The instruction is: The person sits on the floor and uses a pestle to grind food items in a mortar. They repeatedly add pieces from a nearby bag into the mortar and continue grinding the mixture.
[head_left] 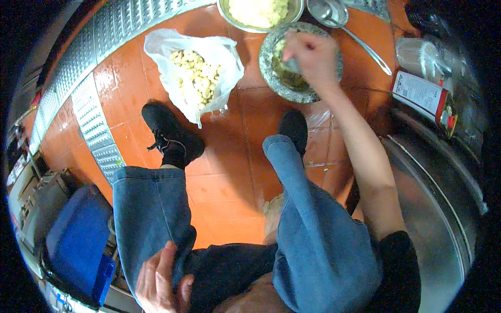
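My right hand, blurred, is closed over a grey stone mortar on the tiled floor. In its grip is a pale grey pestle, mostly hidden by the fingers. Dark greenish residue and some pale mash show inside the mortar. My left hand lies by my left thigh, holding nothing, with its fingers apart. To the left of the mortar, an open white plastic bag contains many peeled garlic cloves. Behind the mortar stands a metal bowl of pale yellow minced garlic.
A long-handled metal ladle lies right of the mortar. Farther right are a red-edged tin with a printed label and clear plastic containers. Perforated metal drain covers curve along the left. A blue bin and a stainless-steel surface flank me.
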A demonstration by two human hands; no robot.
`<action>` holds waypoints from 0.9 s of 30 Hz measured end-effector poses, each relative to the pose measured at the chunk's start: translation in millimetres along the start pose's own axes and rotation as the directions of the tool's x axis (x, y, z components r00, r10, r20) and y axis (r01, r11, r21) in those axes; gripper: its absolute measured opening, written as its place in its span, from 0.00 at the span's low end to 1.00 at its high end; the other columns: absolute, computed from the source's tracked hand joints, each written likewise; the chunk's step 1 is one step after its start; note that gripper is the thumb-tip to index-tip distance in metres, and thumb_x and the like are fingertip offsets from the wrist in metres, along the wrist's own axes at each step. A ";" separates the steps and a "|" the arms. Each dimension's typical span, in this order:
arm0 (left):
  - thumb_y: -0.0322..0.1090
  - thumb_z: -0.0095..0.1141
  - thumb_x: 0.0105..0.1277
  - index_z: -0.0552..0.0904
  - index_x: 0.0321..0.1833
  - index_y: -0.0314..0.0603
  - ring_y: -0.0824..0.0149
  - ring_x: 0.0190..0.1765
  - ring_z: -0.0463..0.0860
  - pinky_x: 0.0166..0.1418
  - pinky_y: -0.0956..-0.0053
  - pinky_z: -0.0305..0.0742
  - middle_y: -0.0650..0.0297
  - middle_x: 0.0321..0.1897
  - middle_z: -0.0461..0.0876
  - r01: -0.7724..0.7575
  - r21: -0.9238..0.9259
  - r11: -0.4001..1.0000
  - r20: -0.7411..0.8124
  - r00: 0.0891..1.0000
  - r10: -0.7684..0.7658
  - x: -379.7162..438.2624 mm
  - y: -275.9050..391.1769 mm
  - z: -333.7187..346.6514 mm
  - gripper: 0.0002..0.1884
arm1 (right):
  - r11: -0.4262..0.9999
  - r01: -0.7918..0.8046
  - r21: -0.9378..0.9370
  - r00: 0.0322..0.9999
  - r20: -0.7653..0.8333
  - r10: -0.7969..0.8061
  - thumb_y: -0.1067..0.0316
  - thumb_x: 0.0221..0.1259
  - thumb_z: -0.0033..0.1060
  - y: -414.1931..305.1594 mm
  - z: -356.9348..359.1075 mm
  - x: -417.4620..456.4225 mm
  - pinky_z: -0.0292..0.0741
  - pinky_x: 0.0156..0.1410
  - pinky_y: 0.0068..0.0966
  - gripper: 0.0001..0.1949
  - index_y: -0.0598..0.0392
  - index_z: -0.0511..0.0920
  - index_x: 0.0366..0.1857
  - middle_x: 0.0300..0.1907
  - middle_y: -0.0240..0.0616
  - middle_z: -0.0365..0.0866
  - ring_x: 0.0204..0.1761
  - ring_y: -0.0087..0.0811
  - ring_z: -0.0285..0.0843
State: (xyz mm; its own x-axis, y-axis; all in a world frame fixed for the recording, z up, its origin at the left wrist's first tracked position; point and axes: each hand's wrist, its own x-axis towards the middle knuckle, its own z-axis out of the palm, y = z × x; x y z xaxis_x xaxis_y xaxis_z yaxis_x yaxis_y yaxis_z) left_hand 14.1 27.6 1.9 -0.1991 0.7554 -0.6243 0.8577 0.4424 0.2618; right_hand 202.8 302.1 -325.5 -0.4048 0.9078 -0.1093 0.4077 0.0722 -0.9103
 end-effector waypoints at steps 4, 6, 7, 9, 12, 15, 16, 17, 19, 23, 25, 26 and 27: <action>0.28 0.62 0.69 0.77 0.69 0.32 0.43 0.53 0.85 0.58 0.57 0.79 0.47 0.57 0.85 -0.070 -0.024 0.997 -0.030 0.997 0.069 0.1 2.3 -0.2 0.25 | 0.991 0.064 0.114 0.997 0.045 -0.069 0.63 0.74 0.60 -0.9 1.8 1.0 0.76 0.41 0.22 0.19 0.60 0.83 0.20 0.21 0.31 0.84 0.27 0.20 0.80; 0.28 0.62 0.69 0.77 0.69 0.32 0.43 0.53 0.85 0.59 0.57 0.79 0.47 0.57 0.85 -0.042 -0.037 0.998 -0.039 0.998 0.040 -0.1 1.4 0.4 0.25 | 0.975 0.110 0.193 0.990 -0.110 -0.090 0.63 0.74 0.60 -1.2 3.3 -0.1 0.76 0.41 0.23 0.19 0.60 0.83 0.20 0.21 0.30 0.85 0.27 0.20 0.79; 0.27 0.62 0.69 0.77 0.69 0.32 0.43 0.53 0.85 0.59 0.57 0.79 0.47 0.58 0.84 -0.009 -0.034 0.999 -0.013 1.000 0.009 0.1 1.3 0.6 0.25 | 0.981 0.075 0.179 0.996 -0.055 -0.066 0.64 0.74 0.59 0.0 3.4 -1.2 0.76 0.41 0.23 0.19 0.61 0.82 0.20 0.21 0.30 0.85 0.27 0.20 0.79; 0.27 0.62 0.69 0.77 0.69 0.31 0.43 0.53 0.85 0.59 0.57 0.79 0.47 0.58 0.84 0.029 -0.020 0.999 0.006 1.000 -0.029 0.5 1.2 0.8 0.25 | 0.993 0.029 0.113 0.994 -0.104 -0.017 0.64 0.73 0.59 -0.4 4.7 0.7 0.76 0.41 0.23 0.19 0.61 0.82 0.19 0.22 0.30 0.85 0.27 0.20 0.79; 0.24 0.61 0.68 0.77 0.69 0.31 0.42 0.52 0.85 0.56 0.57 0.80 0.46 0.57 0.85 -0.118 -0.012 0.993 -0.049 0.992 0.118 0.4 1.4 0.3 0.25 | 0.989 0.051 0.142 0.996 0.064 -0.060 0.64 0.74 0.59 -4.8 4.1 2.1 0.74 0.40 0.23 0.20 0.62 0.80 0.19 0.22 0.32 0.84 0.27 0.21 0.79; 0.23 0.62 0.66 0.77 0.69 0.31 0.43 0.52 0.85 0.56 0.57 0.80 0.46 0.56 0.85 -0.060 -0.022 0.998 -0.020 0.998 0.060 0.1 -0.1 1.4 0.26 | 0.972 0.043 0.232 0.999 -0.021 -0.040 0.64 0.74 0.59 -10.5 -2.1 -3.4 0.74 0.39 0.23 0.22 0.60 0.77 0.16 0.22 0.34 0.84 0.27 0.22 0.79; 0.23 0.62 0.66 0.77 0.69 0.31 0.43 0.52 0.85 0.57 0.57 0.80 0.46 0.57 0.85 -0.024 -0.016 1.000 0.008 1.000 0.024 -0.7 -0.1 1.0 0.26 | 0.950 0.075 0.303 0.991 -0.128 -0.037 0.64 0.74 0.59 -12.8 -1.6 -5.7 0.74 0.39 0.22 0.22 0.60 0.75 0.15 0.22 0.34 0.83 0.27 0.22 0.79; 0.22 0.62 0.65 0.77 0.69 0.31 0.43 0.51 0.85 0.56 0.57 0.80 0.45 0.56 0.85 0.011 -0.010 1.000 0.009 1.000 -0.011 -0.1 -0.9 1.6 0.27 | 0.921 0.115 0.372 0.985 -0.159 -0.059 0.65 0.74 0.59 -14.4 -3.0 -9.1 0.73 0.39 0.22 0.23 0.58 0.73 0.14 0.21 0.35 0.82 0.27 0.22 0.79; 0.21 0.62 0.65 0.76 0.69 0.31 0.42 0.51 0.85 0.56 0.56 0.80 0.45 0.56 0.85 -0.026 -0.023 0.999 -0.031 0.999 0.026 -0.3 -0.7 1.4 0.28 | 0.965 -0.075 0.250 0.992 -0.082 0.098 0.65 0.74 0.59 -16.7 -0.8 -8.9 0.73 0.39 0.22 0.22 0.59 0.75 0.15 0.21 0.33 0.82 0.27 0.21 0.78; 0.28 0.62 0.69 0.76 0.69 0.30 0.42 0.52 0.84 0.57 0.56 0.80 0.47 0.59 0.84 -0.138 -0.012 0.990 -0.035 0.990 0.137 -1.8 2.0 1.2 0.25 | 0.971 0.035 0.237 0.998 0.037 -0.045 0.62 0.74 0.58 -15.0 0.9 0.2 0.70 0.37 0.21 0.22 0.60 0.77 0.17 0.21 0.32 0.83 0.26 0.18 0.75; 0.30 0.62 0.71 0.76 0.69 0.29 0.42 0.51 0.84 0.57 0.56 0.79 0.47 0.60 0.84 -0.131 -0.010 0.991 -0.046 0.990 0.130 -1.3 2.2 1.7 0.25 | 0.968 0.133 0.214 0.991 -0.019 -0.132 0.62 0.74 0.58 -11.8 -2.4 0.4 0.70 0.37 0.20 0.22 0.60 0.77 0.17 0.20 0.31 0.83 0.26 0.18 0.75; 0.29 0.61 0.71 0.76 0.70 0.30 0.42 0.51 0.84 0.57 0.56 0.79 0.47 0.59 0.84 -0.095 -0.015 0.995 -0.024 0.995 0.094 -1.6 2.1 1.3 0.25 | 0.957 0.133 0.258 0.990 -0.074 -0.118 0.65 0.73 0.59 -10.2 -2.5 -3.4 0.72 0.38 0.21 0.21 0.60 0.76 0.16 0.21 0.32 0.83 0.26 0.19 0.77; 0.30 0.61 0.71 0.76 0.70 0.30 0.42 0.51 0.84 0.57 0.56 0.79 0.47 0.59 0.84 -0.055 -0.015 0.998 -0.005 0.998 0.055 -0.7 1.8 1.9 0.25 | 0.938 0.076 0.338 0.995 -0.081 -0.051 0.65 0.73 0.59 -8.7 -5.7 -5.3 0.72 0.38 0.19 0.21 0.60 0.77 0.16 0.21 0.31 0.83 0.27 0.19 0.78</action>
State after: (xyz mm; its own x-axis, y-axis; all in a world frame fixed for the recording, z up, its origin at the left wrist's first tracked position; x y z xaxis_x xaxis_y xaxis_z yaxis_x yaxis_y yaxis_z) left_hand 16.7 27.0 1.4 -0.1542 0.7806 -0.6057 0.8599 0.4079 0.3068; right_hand 206.0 299.0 -314.7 -0.3574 0.9335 -0.0298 0.0756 -0.0029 -0.9971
